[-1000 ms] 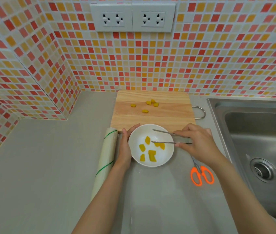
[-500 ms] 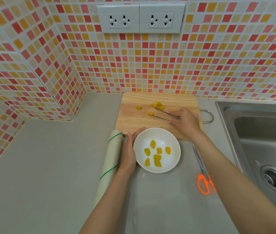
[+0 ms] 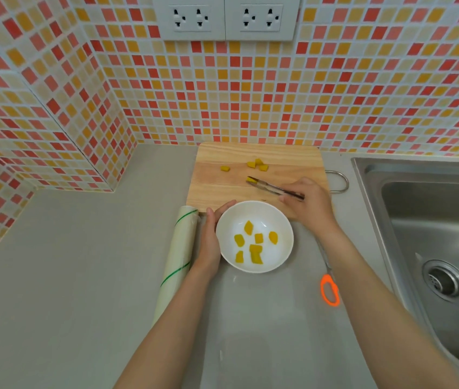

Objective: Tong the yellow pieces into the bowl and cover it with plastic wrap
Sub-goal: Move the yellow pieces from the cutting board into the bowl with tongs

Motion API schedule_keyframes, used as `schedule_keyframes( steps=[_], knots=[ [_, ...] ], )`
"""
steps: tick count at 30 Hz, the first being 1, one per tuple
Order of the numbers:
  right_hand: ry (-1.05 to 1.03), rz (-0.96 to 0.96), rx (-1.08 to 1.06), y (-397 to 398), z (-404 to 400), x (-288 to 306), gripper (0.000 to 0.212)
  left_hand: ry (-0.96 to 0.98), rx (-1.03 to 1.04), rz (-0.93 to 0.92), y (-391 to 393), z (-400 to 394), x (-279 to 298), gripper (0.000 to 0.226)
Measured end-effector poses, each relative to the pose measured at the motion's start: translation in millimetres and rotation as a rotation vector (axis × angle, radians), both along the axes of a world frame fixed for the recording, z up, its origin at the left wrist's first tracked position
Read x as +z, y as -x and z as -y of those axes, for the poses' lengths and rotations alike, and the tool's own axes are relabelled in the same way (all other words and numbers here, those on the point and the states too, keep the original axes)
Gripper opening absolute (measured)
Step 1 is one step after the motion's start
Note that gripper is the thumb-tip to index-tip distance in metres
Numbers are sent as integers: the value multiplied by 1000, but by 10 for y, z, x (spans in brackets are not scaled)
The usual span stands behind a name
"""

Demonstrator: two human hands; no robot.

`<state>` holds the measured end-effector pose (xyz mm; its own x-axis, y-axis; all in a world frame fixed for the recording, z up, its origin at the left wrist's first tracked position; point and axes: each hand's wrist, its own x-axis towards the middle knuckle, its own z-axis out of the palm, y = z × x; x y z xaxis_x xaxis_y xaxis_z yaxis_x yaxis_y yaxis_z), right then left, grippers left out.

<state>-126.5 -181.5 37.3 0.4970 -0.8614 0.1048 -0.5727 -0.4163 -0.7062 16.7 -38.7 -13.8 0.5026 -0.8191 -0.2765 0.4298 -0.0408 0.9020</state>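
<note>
A white bowl (image 3: 278, 220) stands on the grey counter just in front of the wooden cutting board (image 3: 214, 186) and holds several yellow pieces (image 3: 255, 249). My left hand (image 3: 211, 237) cups the bowl's left side. My right hand (image 3: 308, 202) grips metal tongs (image 3: 271, 188) over the board; their tips close around one yellow piece (image 3: 250, 179). Three more yellow pieces (image 3: 256, 164) lie together near the board's far edge, and a single one (image 3: 225, 168) lies to their left. A roll of plastic wrap (image 3: 179, 256) with green stripes lies left of the bowl.
Orange-handled scissors (image 3: 329, 290) lie on the counter right of the bowl, partly under my right forearm. A steel sink (image 3: 433, 234) fills the right side. Tiled walls close off the back and the left corner.
My right hand carried the tongs from over the bowl out onto the board, then shut their tips on a yellow piece. The left hand stayed on the bowl.
</note>
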Motion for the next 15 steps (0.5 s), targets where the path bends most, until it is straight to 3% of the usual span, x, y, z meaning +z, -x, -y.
schedule_keyframes(
  steps=[2,9,15],
  knots=[
    [-8,13,33,187,-128,62,24,5,11,0,-1,12,3,54],
    [130,-283,123,511,-352,141,34,4,-1,20,0,4,-7,53],
    [95,-87,5,449,-158,147,37,4,-3,1,-3,5,-11,54]
  ],
)
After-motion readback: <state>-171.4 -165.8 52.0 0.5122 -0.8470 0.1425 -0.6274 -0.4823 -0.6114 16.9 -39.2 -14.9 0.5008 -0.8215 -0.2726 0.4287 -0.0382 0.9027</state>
